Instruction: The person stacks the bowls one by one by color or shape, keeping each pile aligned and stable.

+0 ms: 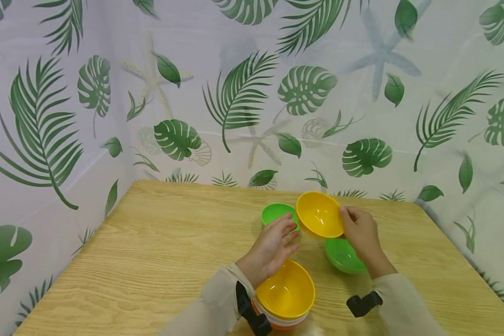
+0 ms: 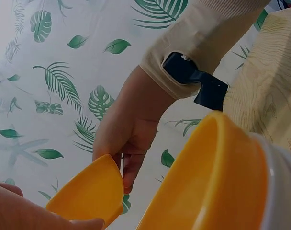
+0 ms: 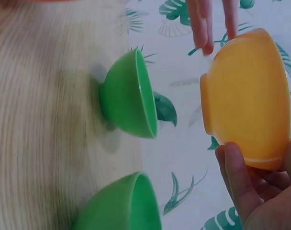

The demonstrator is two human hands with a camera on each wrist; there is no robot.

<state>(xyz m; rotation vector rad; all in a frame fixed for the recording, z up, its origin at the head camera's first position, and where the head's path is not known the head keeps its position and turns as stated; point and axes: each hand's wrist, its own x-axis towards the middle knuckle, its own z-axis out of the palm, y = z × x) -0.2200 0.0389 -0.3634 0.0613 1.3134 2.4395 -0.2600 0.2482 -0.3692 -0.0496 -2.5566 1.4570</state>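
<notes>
Head view shows the held yellow bowl (image 1: pixel 319 215) off the bench (image 1: pixel 172 242), beyond the bowl stack (image 1: pixel 291 291) and to its right, mouth upward and slightly tipped. Being round, it has no long axis to speak of. The right hand (image 1: pixel 363 233) is nearer to it: that grip pinches the rim on the side away from the stack, thumb and fingers on either side of the wall. The left hand (image 1: pixel 270 252) reaches over the stack's far left edge with fingers loosely extended, its grip holding nothing; the bowl lies just past its fingertips, though whether they touch cannot be told. Yellow tops the stack, with white and orange rims beneath. Directly beyond the stack stands a far green bowl (image 1: pixel 275 212); beyond and to its right, a near green bowl (image 1: pixel 346 259). Behind everything hangs a leaf-patterned cloth (image 1: pixel 185 107).
</notes>
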